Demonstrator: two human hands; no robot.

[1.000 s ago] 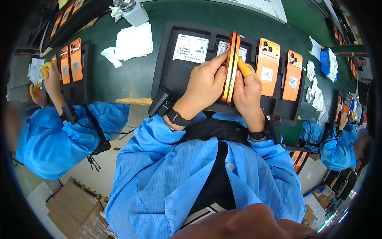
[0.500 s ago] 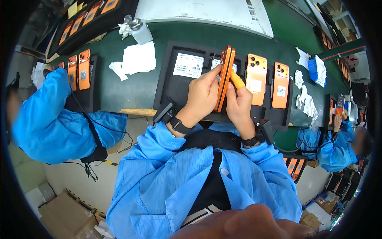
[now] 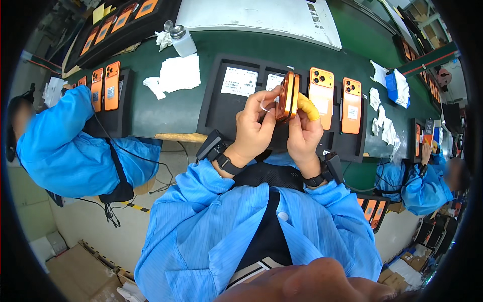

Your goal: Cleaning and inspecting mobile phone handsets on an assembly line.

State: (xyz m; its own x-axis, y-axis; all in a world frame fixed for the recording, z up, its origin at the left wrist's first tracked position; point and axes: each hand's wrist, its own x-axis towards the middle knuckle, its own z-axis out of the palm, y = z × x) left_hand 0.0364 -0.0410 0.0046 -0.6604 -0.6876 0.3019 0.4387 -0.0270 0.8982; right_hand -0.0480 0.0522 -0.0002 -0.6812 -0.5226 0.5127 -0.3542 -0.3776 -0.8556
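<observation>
An orange phone is held on edge above a black tray on the green worktop, pinched between both hands. Two more orange phones lie in the tray's right-hand slots. White cloths and a small bottle sit to the left. The left hand has its fingers clasped on the phone's near side; the right hand, one finger in a yellow cot, grips the far side. Co-workers in blue sit on both sides.
</observation>
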